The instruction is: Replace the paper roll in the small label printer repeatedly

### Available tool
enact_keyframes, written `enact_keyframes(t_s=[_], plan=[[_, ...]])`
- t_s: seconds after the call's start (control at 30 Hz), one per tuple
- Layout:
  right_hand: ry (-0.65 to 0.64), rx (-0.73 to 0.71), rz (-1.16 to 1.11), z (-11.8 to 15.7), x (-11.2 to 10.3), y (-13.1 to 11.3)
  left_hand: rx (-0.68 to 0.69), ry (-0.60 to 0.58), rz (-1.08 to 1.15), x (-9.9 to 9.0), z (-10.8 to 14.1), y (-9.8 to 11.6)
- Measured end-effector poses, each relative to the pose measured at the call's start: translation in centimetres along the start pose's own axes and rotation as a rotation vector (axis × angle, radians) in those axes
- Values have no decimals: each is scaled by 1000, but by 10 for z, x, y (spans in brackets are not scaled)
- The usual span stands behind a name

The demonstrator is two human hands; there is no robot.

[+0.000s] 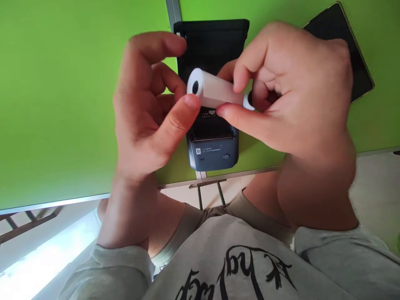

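A white paper roll (pixel 215 88) with a dark core hole is held in the air between both hands. My left hand (pixel 150 108) has its thumb and a finger closed on the roll's left end, the other fingers curled. Thumb and fingers of my right hand (pixel 290 87) grip the roll's right part. A small white ring-like piece (pixel 248 101) shows beside the right fingers; whether it belongs to the roll I cannot tell. Below the hands stands a dark label printer (pixel 213 154), its black lid (pixel 215 37) raised and its compartment partly hidden by the roll.
The printer stands on a green table (pixel 56 104), over a grey seam near the front edge. A black tablet or phone (pixel 356 62) lies at the right, partly behind my right hand. Table legs and my lap are below the edge.
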State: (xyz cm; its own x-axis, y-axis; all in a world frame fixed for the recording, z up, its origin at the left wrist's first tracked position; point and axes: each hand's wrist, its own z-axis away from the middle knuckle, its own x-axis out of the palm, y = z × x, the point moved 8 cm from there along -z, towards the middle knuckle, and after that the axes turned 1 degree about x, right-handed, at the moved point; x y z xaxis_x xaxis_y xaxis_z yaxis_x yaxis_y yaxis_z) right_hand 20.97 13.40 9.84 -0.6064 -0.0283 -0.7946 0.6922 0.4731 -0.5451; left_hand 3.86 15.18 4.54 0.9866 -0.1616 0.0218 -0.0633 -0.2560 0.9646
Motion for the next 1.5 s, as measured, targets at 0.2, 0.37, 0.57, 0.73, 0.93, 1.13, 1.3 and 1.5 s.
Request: enact_keyframes(t_s=[0.2, 0.37, 0.57, 0.73, 0.93, 1.13, 1.3, 1.5], plan=[[-156, 205, 286, 3, 14, 9, -87, -104, -280, 0, 11, 0], [-180, 225, 409, 3, 8, 1, -187, -180, -452, -3, 13, -8], [-234, 247, 446, 3, 12, 1, -249, -191, -501, -7, 18, -21], [-232, 207, 402, 3, 18, -2, -192, -156, -611, -8, 14, -20], [-238, 256, 401, 7, 16, 2, -145, -163, -629, -6, 13, -17], [-284, 311, 410, 7, 19, 6, -69, -161, -716, -5, 12, -16], [-324, 303, 438, 6, 26, 9, 1, -178, -785, -3, 11, -15], [-347, 147, 284, 6, 23, -2, -91, -92, -659, -10, 16, -18]])
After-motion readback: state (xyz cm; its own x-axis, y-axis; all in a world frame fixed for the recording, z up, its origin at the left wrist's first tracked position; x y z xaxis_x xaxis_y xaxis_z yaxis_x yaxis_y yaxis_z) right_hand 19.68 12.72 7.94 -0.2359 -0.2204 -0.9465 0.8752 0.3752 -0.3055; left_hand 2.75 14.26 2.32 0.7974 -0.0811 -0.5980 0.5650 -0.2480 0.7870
